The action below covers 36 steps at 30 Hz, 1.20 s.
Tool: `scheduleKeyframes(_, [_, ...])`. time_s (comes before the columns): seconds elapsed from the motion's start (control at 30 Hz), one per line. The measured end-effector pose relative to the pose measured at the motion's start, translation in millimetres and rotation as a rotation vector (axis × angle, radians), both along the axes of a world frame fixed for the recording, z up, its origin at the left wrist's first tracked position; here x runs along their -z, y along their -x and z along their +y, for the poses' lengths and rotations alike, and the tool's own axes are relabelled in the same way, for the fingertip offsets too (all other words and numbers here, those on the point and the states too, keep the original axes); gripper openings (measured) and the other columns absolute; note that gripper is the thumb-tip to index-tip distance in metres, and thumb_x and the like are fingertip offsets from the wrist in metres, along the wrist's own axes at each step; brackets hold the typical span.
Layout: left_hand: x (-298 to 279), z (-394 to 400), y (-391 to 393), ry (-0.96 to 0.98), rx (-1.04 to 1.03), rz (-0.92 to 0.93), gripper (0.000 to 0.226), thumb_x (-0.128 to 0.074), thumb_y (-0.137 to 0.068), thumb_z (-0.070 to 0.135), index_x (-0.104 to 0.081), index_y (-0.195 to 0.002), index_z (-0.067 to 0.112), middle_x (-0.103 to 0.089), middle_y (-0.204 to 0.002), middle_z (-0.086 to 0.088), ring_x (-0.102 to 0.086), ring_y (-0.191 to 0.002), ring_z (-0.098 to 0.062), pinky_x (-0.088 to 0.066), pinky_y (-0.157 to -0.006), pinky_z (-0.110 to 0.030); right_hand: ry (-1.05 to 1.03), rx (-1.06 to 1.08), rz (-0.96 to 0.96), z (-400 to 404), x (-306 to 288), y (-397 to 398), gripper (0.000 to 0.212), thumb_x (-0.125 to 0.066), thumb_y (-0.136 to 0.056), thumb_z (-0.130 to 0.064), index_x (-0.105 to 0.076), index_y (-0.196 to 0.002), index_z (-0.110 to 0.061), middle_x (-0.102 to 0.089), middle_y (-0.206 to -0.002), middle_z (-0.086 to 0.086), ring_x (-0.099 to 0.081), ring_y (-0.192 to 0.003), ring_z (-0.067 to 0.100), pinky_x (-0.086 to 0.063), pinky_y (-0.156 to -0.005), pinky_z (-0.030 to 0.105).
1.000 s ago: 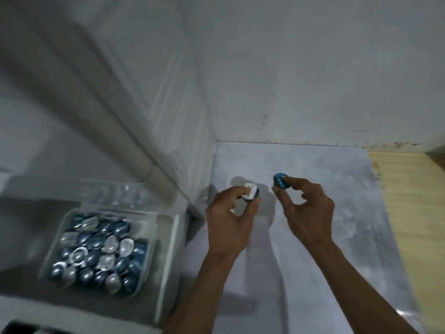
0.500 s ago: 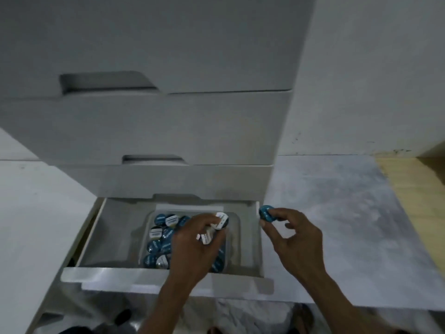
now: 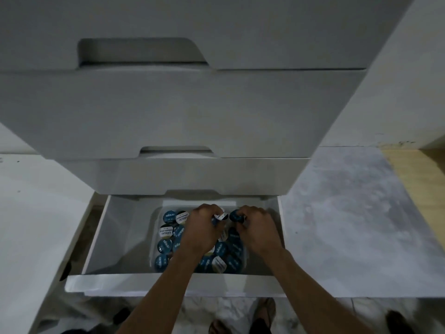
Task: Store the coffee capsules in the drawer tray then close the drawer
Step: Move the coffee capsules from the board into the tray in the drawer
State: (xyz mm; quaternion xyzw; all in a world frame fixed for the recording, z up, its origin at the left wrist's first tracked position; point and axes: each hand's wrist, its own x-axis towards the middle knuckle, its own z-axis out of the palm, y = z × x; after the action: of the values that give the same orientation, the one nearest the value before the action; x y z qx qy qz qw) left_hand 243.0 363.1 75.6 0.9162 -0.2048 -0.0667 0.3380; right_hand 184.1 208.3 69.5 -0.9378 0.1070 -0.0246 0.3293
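- Head view: left hand (image 3: 201,229) over the clear tray (image 3: 154,237), fingers curled, pinching a white-lidded capsule (image 3: 221,216) at the fingertips.
- Right hand (image 3: 256,230) just beside, fingers curled round a blue capsule (image 3: 235,215), the two held capsules nearly touching.
- Beneath both hands: piled coffee capsules (image 3: 168,239), blue and white lids, filling the tray.
- Around tray and hands: white drawer (image 3: 115,237), pulled open.
- Beyond the hands: shut upper drawer fronts (image 3: 192,112).
- Right of the right hand: grey countertop (image 3: 349,213).
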Motion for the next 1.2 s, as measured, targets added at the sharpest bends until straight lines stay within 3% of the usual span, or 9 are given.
scheduleKeyframes(0.17, [19,-9,-10,-0.148,0.066,0.057,0.022,-0.068,-0.079,0.011,-0.071,-0.1,0.017,-0.071,-0.101,-0.006,-0.065,-0.087,-0.022,-0.055,-0.077,-0.036,0.031,-0.052,0.043,-4,9,-9,0.02,-0.06,-0.082,-0.008,-0.068,-0.1,-0.011,-0.067,-0.097,0.01,-0.06,-0.089,0.024,-0.051,-0.073,0.032])
scheduleKeyframes(0.33, [20,-16,-15,-0.155,0.078,0.045,0.023,-0.063,-0.079,-0.001,-0.071,-0.098,0.009,-0.067,-0.103,-0.011,-0.063,-0.091,-0.026,-0.053,-0.079,-0.037,0.028,-0.095,0.049,-4,13,-17,0.02,-0.059,-0.08,0.002,-0.068,-0.096,-0.005,-0.065,-0.096,0.015,-0.059,-0.088,0.028,-0.041,-0.071,0.023])
scheduleKeyframes(0.47, [17,-17,-18,-0.2,0.113,0.017,0.024,-0.06,-0.079,-0.004,-0.071,-0.096,0.009,-0.061,-0.106,-0.009,-0.063,-0.088,-0.026,-0.054,-0.079,-0.037,0.059,-0.126,0.036,-4,18,-21,0.023,-0.059,-0.082,0.001,-0.069,-0.101,-0.006,-0.063,-0.105,0.014,-0.057,-0.096,0.029,-0.051,-0.079,0.033])
scheduleKeyframes(0.73, [26,-16,-19,-0.282,0.158,-0.026,0.023,-0.059,-0.081,-0.001,-0.071,-0.099,0.009,-0.06,-0.107,-0.007,-0.061,-0.094,-0.024,-0.054,-0.081,-0.036,0.214,-0.192,0.024,-5,24,-23,0.024,-0.058,-0.086,-0.007,-0.07,-0.107,-0.008,-0.062,-0.112,0.012,-0.054,-0.106,0.029,-0.053,-0.082,0.04])
scheduleKeyframes(0.93, [32,-12,-19,-0.327,0.18,-0.054,0.018,-0.057,-0.087,0.008,-0.072,-0.096,0.011,-0.062,-0.106,-0.006,-0.059,-0.094,-0.022,-0.051,-0.081,-0.033,0.244,-0.22,0.012,-6,25,-20,0.02,-0.061,-0.081,-0.003,-0.072,-0.097,-0.005,-0.065,-0.101,0.014,-0.055,-0.098,0.031,-0.051,-0.074,0.037])
scheduleKeyframes(1.13, [36,-8,-20,-0.353,0.191,-0.041,0.019,-0.054,-0.092,0.016,-0.072,-0.091,0.01,-0.062,-0.1,-0.007,-0.059,-0.092,-0.024,-0.051,-0.081,-0.037,0.316,-0.255,-0.022,-7,30,-16,0.008,-0.075,-0.071,-0.008,-0.075,-0.077,-0.013,-0.069,-0.084,0.005,-0.059,-0.08,0.027,-0.047,-0.048,0.031])
scheduleKeyframes(1.2, [36,-7,-19,-0.365,0.197,-0.029,0.02,-0.053,-0.092,0.016,-0.072,-0.091,0.012,-0.062,-0.1,-0.006,-0.06,-0.092,-0.023,-0.05,-0.08,-0.035,0.331,-0.262,-0.015,-7,28,-15,0.003,-0.072,-0.074,-0.01,-0.074,-0.075,-0.013,-0.069,-0.085,0.005,-0.058,-0.083,0.028,-0.046,-0.047,0.032])
